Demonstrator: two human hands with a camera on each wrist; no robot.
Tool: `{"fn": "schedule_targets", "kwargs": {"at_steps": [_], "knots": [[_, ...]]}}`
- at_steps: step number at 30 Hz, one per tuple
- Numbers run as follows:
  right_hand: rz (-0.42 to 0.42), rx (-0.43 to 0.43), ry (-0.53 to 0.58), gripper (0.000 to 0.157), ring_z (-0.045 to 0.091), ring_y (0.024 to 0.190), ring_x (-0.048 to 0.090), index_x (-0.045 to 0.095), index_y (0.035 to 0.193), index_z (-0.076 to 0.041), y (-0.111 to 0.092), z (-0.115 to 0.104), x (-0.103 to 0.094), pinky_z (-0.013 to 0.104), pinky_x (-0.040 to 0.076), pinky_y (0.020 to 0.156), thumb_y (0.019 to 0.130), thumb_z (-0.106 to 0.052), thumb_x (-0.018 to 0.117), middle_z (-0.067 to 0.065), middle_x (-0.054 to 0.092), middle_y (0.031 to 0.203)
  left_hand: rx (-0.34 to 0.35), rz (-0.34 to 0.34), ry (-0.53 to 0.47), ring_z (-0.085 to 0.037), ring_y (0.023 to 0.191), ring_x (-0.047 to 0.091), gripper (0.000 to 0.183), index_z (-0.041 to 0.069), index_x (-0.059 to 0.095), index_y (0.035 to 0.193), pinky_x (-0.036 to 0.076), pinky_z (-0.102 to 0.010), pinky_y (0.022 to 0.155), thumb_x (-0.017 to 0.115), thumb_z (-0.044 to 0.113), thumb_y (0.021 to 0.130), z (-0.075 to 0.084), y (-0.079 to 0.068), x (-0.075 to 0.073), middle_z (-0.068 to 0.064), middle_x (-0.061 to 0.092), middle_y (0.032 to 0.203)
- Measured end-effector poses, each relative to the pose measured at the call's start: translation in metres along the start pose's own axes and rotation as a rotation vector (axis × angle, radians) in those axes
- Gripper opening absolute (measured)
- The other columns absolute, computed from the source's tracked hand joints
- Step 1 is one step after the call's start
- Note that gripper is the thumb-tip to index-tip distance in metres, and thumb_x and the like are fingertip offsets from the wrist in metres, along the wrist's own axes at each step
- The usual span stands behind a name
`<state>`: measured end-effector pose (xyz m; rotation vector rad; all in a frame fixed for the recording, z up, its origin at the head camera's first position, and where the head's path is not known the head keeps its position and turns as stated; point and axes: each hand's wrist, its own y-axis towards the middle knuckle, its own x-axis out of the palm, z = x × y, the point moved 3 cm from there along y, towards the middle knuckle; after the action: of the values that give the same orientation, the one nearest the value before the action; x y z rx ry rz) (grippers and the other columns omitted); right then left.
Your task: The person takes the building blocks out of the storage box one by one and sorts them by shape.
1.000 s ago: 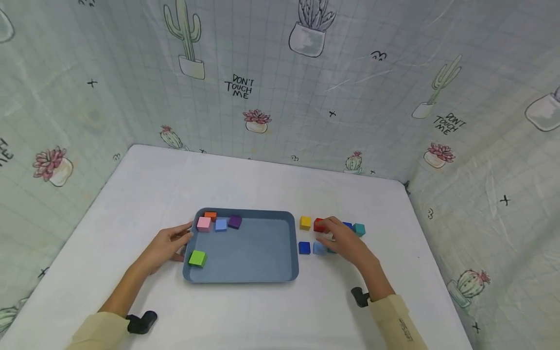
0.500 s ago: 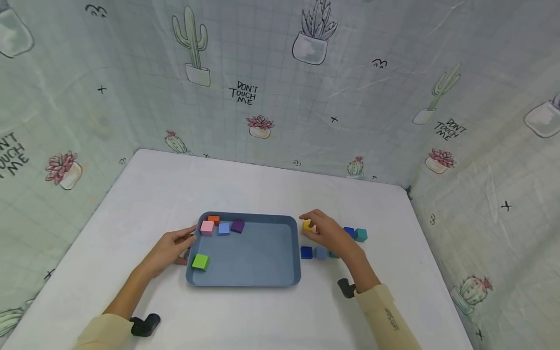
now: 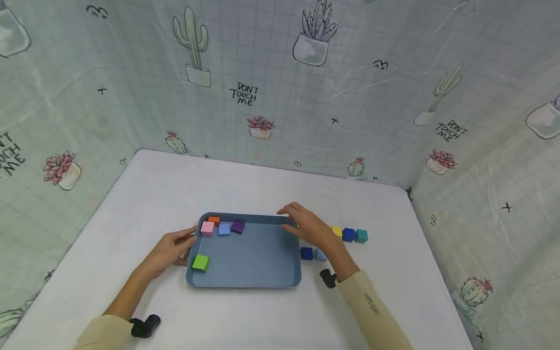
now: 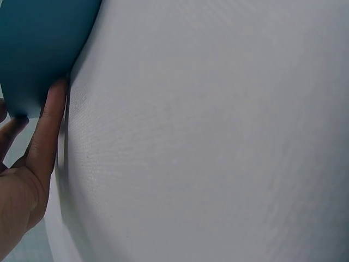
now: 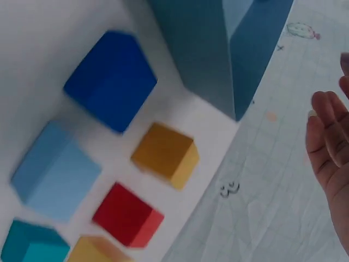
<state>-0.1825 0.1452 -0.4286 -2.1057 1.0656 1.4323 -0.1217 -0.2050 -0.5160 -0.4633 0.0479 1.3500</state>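
A shallow blue-grey tray (image 3: 249,257) lies on the white table. My left hand (image 3: 168,250) rests against its left wall; in the left wrist view a straight finger (image 4: 52,114) touches the outside of the tray (image 4: 43,54). Over the tray's far right corner is my right hand (image 3: 308,226), its fingers loosely extended and holding nothing visible. Inside the tray are an orange block (image 3: 214,220), a pink cube (image 3: 207,228), a light blue cube (image 3: 224,229), a purple cube (image 3: 238,226) and a green cube (image 3: 201,263).
Right of the tray lie a dark blue cube (image 3: 306,253), a light blue cube (image 3: 321,254), a yellow cube (image 3: 336,231), a blue cube (image 3: 348,235) and a teal cube (image 3: 361,236). The right wrist view also shows a red cube (image 5: 128,214) and another yellow cube (image 5: 166,154).
My right hand has moved left, from above the red cube, past the yellow cube, to the tray's far right corner. The left hand keeps its place at the tray.
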Motion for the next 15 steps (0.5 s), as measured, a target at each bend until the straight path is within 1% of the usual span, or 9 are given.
{"fn": "schedule_targets", "kwargs": {"at_steps": [5,9,11,15], "knots": [[-0.046,-0.055,0.022,0.033,0.014,0.099,0.058,0.058,0.121,-0.01,0.019,-0.01,0.018,0.022,0.049,0.084,0.09,-0.017,0.066,0.002,0.052,0.118,-0.003,0.006,0.007,-0.035,0.106,0.054,0.06,0.003,0.033,0.146,0.056,-0.034,0.065,0.057,0.025,0.095,-0.002,0.0,0.001,-0.029,0.041,0.136],[-0.084,-0.079,0.039,0.033,0.015,0.101,0.057,0.058,0.121,-0.007,0.031,-0.018,0.029,0.023,0.048,0.086,0.09,-0.015,0.066,0.003,0.052,0.116,-0.004,0.011,0.006,-0.033,0.104,0.055,0.061,0.003,0.033,0.145,0.056,-0.034,0.065,0.058,0.027,0.095,-0.002,0.0,0.001,-0.029,0.041,0.137],[-0.084,-0.092,0.033,0.033,0.014,0.1,0.057,0.058,0.121,-0.009,0.035,-0.022,0.033,0.023,0.048,0.087,0.09,-0.016,0.065,0.002,0.053,0.116,-0.004,0.013,0.004,-0.033,0.103,0.055,0.061,0.003,0.034,0.145,0.056,-0.034,0.064,0.058,0.027,0.095,-0.002,-0.001,0.0,-0.029,0.041,0.137],[-0.05,-0.148,0.013,0.032,0.012,0.098,0.058,0.058,0.12,-0.01,0.042,-0.03,0.036,0.021,0.048,0.085,0.09,-0.016,0.065,0.002,0.056,0.113,0.002,0.015,0.002,-0.032,0.102,0.055,0.06,0.003,0.034,0.145,0.056,-0.034,0.064,0.058,0.026,0.095,-0.001,-0.001,-0.001,-0.028,0.04,0.138]]}}
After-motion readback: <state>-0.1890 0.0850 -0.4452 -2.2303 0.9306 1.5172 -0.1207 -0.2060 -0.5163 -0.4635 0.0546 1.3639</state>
